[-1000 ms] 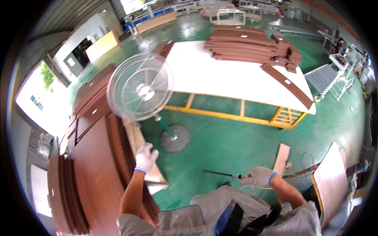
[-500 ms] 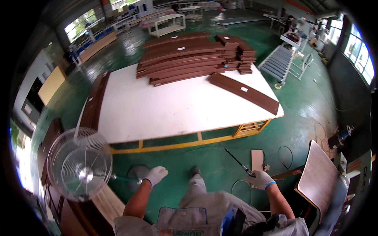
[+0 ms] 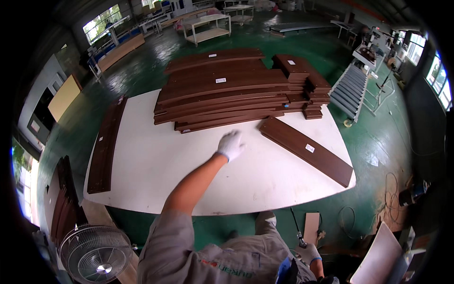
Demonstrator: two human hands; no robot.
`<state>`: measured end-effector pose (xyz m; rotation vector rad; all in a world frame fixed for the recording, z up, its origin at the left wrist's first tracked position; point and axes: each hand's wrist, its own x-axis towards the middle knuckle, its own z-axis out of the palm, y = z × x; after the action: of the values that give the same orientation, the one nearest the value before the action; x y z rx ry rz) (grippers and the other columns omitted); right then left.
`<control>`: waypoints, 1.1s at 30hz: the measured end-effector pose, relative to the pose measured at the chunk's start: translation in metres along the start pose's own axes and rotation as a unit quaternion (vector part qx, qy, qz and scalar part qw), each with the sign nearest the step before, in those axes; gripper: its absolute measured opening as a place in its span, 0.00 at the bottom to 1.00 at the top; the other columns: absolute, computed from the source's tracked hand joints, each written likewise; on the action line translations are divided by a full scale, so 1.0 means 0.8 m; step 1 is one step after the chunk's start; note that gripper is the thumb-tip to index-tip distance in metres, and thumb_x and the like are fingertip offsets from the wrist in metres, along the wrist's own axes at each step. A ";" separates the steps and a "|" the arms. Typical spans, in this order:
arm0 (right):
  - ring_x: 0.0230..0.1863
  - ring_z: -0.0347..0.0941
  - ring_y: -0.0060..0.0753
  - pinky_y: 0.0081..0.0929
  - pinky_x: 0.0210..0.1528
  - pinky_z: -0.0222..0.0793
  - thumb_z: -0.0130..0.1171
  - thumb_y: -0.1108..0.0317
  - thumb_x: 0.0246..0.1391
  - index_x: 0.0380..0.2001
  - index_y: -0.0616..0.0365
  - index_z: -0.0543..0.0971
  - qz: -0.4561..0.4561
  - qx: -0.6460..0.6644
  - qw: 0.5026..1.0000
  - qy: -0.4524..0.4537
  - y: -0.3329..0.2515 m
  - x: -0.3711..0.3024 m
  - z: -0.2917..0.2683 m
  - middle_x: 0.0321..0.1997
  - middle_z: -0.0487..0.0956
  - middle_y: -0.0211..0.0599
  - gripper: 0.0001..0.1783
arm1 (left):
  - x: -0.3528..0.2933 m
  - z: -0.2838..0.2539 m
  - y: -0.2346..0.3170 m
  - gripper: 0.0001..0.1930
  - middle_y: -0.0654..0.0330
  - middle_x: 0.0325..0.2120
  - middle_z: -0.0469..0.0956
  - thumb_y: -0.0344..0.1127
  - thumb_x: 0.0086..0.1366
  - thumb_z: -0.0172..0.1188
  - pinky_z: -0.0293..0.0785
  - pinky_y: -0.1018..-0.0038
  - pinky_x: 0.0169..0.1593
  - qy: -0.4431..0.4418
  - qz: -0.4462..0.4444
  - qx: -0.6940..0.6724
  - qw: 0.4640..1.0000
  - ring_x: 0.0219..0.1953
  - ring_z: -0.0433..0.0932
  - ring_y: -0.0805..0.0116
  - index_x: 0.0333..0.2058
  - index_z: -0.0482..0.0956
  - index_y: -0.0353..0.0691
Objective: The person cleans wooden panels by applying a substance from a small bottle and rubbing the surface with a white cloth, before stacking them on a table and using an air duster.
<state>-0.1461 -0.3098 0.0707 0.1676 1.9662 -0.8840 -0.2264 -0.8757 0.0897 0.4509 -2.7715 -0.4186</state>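
My left hand [image 3: 231, 146], in a white glove, reaches out over the white-topped table [image 3: 198, 184]. Its fingers are apart and hold nothing. Just beyond it lies a large stack of dark brown boards [image 3: 222, 85], some with small white labels. To its right, a single brown board [image 3: 307, 150] lies slantwise on the tabletop. My right hand [image 3: 308, 253], also gloved, is low by my right leg, closed on what looks like an air blow gun [image 3: 297, 228] with a long thin black nozzle. Part of the grip is hidden by the fingers.
More brown boards [image 3: 106, 146] lie along the table's left edge. A round fan [image 3: 97, 253] stands at the lower left. A tilted panel [image 3: 380, 255] is at the lower right, near cables on the floor. Beyond the table's right side stands a roller conveyor [image 3: 350, 90].
I have stepped closer to the table. My left hand has moved from beside the fan forward over the tabletop. My right hand still holds the air blow gun, now lower in view.
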 end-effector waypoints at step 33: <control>0.28 0.74 0.23 0.25 0.31 0.72 0.60 0.60 0.65 0.36 0.59 0.80 -0.147 0.247 0.942 0.172 -0.208 0.175 -0.004 0.30 0.79 0.30 0.12 | 0.213 -0.172 -0.057 0.14 0.47 0.38 0.82 0.31 0.63 0.58 0.77 0.52 0.44 -0.110 0.151 0.189 0.964 0.40 0.81 0.45 0.47 0.78 0.39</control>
<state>-0.2998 -0.4618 0.0446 0.3425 2.0791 -1.6347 -0.3229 -1.0085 0.2419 0.0554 -3.0745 0.1448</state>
